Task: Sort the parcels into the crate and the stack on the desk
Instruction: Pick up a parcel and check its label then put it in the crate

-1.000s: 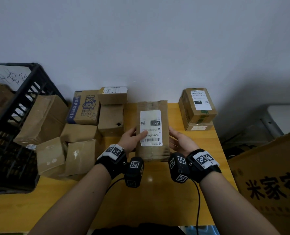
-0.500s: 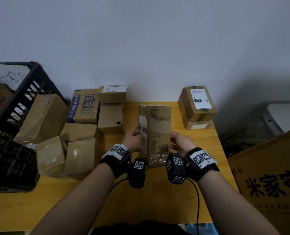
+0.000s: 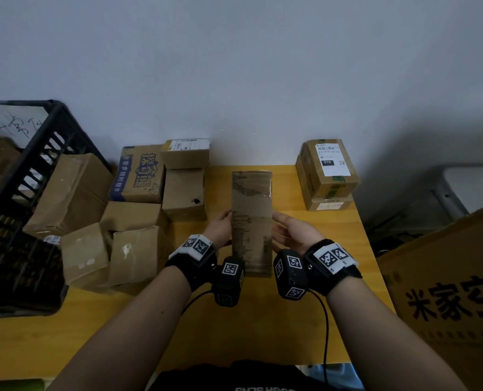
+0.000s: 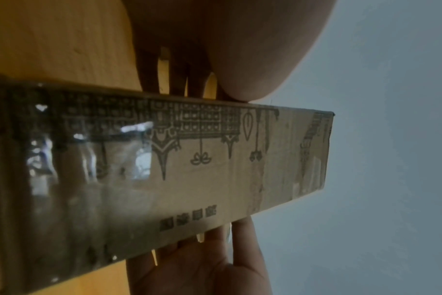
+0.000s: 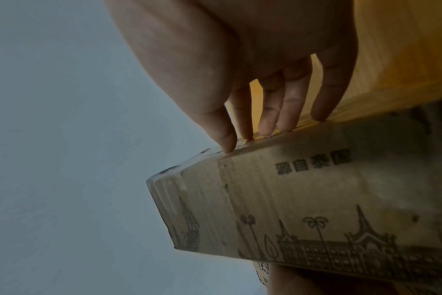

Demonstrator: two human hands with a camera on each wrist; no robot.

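Holding a long printed parcel between them, the left hand and right hand each pressed a long side with mostly straight fingers, a two-palm clamp rather than a curled grasp. Wrist views showed the parcel's printed face, glossy tape over part of it, no shipping label on the sides visible. Landmark: that held parcel, raised over the middle of the desk. Right of it and further back, against the wall, sat the stack, two boxes high, top one showing a white label marked 010. Left of it lay an unsorted cluster of parcels, roughly seven or eight brown boxes, some leaning on each other. Further left again stood the black crate, with at least one or two boxes inside, exact contents unclear. At the far right edge stood a large yellow carton, probably not part of the sort. My read on progress: early to mid. Two were stacked, a few crated, most of the cluster was untouched, and the held parcel's destination not yet decided; with no label visible, I couldn't tell which pile it belonged to.
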